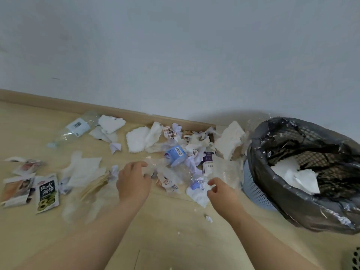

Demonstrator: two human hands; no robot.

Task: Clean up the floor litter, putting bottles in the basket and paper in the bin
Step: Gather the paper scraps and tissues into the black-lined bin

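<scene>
The crushed clear bottle with a blue label point(172, 156) lies on the wooden floor point(175, 240) in the middle of the litter pile. Just at its 3 o'clock stands out a small bottle with a dark purple label point(207, 161), lying among crumpled paper scraps.

The left grip point(134, 182) is at 7 o'clock from the blue-labelled bottle, back of the hand up. Its fingers bend down onto crumpled clear plastic point(153, 169); whether they hold it cannot be told through the blur. The right grip point(220, 193) is at 5 o'clock from that bottle. Its fingers curl at the edge of a crumpled white paper point(197, 192), with a clear plastic sheet point(226, 170) just beyond; whether it pinches either one I cannot tell.

At 3 o'clock from the pile, near the right grip, stands the bin point(255, 191), lined with a black bag point(303, 213), and white paper point(296, 176) lies inside it.

Towards 10 o'clock a second clear bottle with a white label point(78, 127) lies near the skirting board point(58, 104), touching a white tissue wad point(111, 123). More wads lie at 11 o'clock point(140, 141) and 2 o'clock point(229, 141). Well off at 9 o'clock lie a dark snack packet point(46, 193) and a torn printed packet point(16, 191) beside it.
</scene>
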